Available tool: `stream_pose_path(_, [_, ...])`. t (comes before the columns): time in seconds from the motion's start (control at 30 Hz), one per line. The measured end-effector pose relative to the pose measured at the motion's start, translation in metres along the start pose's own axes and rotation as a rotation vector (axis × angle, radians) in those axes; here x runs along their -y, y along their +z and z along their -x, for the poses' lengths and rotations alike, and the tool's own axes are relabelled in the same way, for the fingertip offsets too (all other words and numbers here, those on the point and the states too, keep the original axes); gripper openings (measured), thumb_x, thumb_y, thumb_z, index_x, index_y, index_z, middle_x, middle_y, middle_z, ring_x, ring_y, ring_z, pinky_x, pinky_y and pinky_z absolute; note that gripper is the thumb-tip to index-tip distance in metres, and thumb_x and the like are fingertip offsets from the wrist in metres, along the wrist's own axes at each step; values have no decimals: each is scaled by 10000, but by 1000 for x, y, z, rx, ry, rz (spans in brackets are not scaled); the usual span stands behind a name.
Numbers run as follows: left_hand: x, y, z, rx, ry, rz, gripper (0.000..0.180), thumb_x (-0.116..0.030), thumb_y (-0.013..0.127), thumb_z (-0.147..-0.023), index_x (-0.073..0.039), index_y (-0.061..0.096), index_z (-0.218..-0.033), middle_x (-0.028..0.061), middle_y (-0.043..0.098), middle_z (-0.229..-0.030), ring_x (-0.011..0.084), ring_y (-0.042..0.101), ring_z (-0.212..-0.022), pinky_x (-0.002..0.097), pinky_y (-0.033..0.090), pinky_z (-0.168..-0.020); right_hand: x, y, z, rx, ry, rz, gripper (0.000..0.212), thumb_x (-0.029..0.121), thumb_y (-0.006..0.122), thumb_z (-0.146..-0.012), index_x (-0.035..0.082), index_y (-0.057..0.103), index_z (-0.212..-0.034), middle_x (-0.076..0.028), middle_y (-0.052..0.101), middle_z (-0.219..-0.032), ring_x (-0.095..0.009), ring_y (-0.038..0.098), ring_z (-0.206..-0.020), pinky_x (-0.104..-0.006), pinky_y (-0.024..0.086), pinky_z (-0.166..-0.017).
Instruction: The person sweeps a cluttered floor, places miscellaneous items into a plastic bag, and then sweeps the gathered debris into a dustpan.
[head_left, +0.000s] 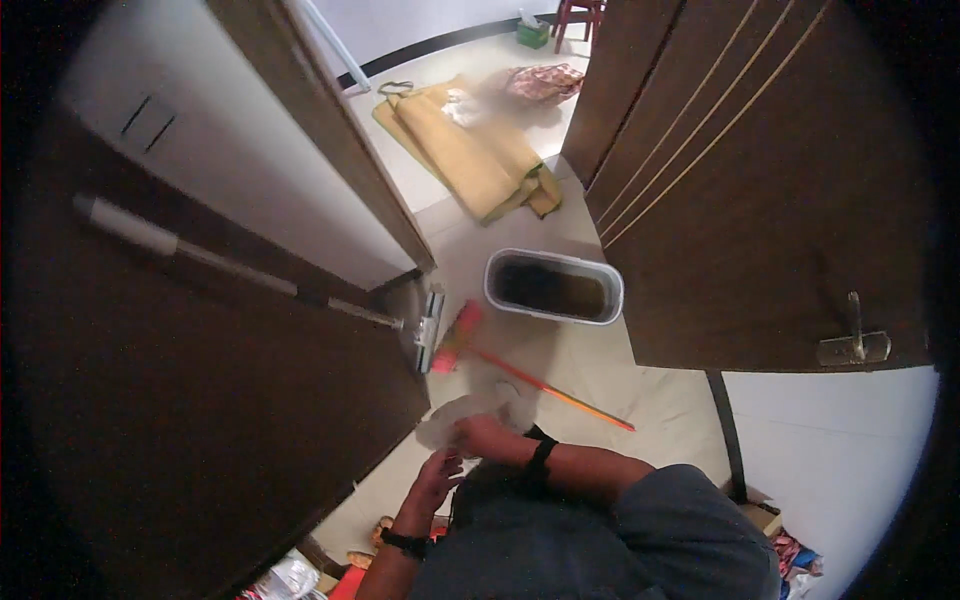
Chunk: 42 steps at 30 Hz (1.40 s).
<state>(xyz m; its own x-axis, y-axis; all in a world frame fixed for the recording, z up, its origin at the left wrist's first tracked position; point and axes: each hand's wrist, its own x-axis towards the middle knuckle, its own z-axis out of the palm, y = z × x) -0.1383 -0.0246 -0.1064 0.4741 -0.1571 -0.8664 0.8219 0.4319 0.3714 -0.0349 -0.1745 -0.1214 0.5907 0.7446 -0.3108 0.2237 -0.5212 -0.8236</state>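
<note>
In front of my body, my right hand (483,435) is closed on a pale, see-through thing that looks like a plastic bag (440,424); motion blurs it. Just below, my left hand (436,478) is close to the right one, its fingers partly bent and apart, with nothing plainly in them. Beyond my hands a broom with a red-pink head (462,322) and an orange stick (570,398) lies on the floor. A grey oblong bucket (611,291) holding dark water stands farther off.
A squeegee mop (428,332) leans against the dark left door (230,400). The right door (740,270) stands ajar. Past the doorway lie a yellow mat (465,150) and a checked cloth (545,84). A green tissue box (533,36) is beyond.
</note>
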Motion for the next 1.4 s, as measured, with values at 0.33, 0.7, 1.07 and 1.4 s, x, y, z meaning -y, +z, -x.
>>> stream_pose_path(0.33, [-33,-12,-10,-140,72,-82,366,-321,490,-874,-62,485,-1132,108,578,-897,192,562,-763,326,467,-679,-85,-176,-77,-266,407,103,190,173,535,-743,42,630,-843,-200,611,-869,-371,588,-793,-438,474,-685])
stream_pose_path(0.7, [-44,-13,33,-431,38,0,281,-217,494,-867,-50,496,-1093,100,577,-801,174,562,-639,310,495,-587,-130,-291,-123,-838,293,-118,260,99,471,-707,-8,498,-942,-266,577,-838,-430,559,-760,-473,464,-725])
stream_pose_path(1.07, [-234,125,-53,80,470,-507,302,-174,525,-855,-51,480,-1127,29,547,-884,91,505,-752,231,434,-656,-113,-366,-68,-961,437,-179,283,87,490,-664,-8,527,-928,-222,589,-808,-368,596,-727,-411,492,-666])
stream_pose_path(1.4, [-364,197,-169,359,469,-593,322,-227,520,-871,-28,495,-1123,41,555,-900,129,520,-785,256,448,-684,-127,-425,-74,-878,359,-198,232,23,478,-674,-30,611,-857,-138,618,-713,-207,603,-615,-357,505,-556])
